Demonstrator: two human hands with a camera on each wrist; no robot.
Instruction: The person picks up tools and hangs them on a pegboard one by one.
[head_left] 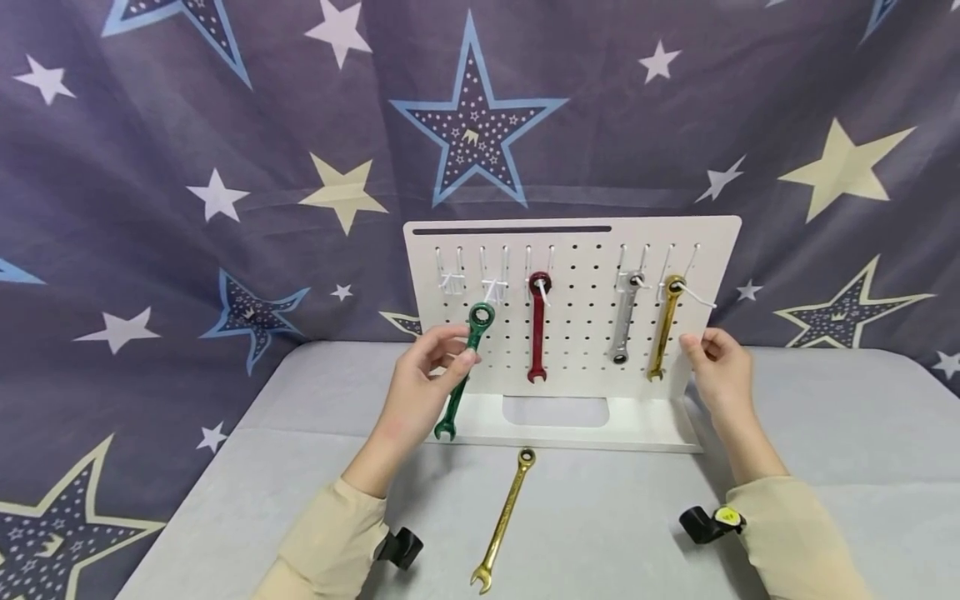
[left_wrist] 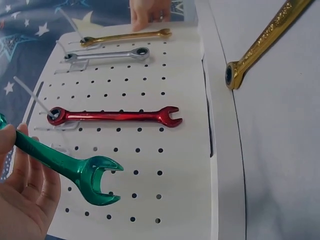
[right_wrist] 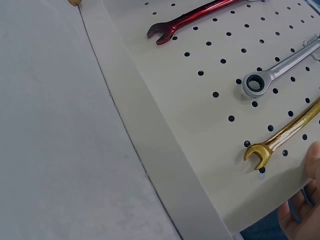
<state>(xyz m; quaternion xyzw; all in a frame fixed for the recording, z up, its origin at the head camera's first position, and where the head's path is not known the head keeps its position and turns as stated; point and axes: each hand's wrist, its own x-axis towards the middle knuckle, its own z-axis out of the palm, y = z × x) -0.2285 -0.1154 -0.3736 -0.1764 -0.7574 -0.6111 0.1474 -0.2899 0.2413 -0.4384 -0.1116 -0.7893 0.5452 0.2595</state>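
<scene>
Left hand (head_left: pixel 423 371) pinches the glossy green metal wrench (head_left: pixel 455 402); right hand (head_left: pixel 723 367) grips the white perforated pegboard (head_left: pixel 577 379). Squaring the ring (head_left: pixel 474 317) to the slim white hook (head_left: pixel 492 289) should help.

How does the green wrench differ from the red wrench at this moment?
The green wrench is held in the left hand, while the red wrench hangs on a white hook. In the head view, the green wrench slants, open end toward lower left; the red wrench is nearly upright. The green wrench is green, the red wrench red. Both have a ring end uppermost and an open end below.
</scene>
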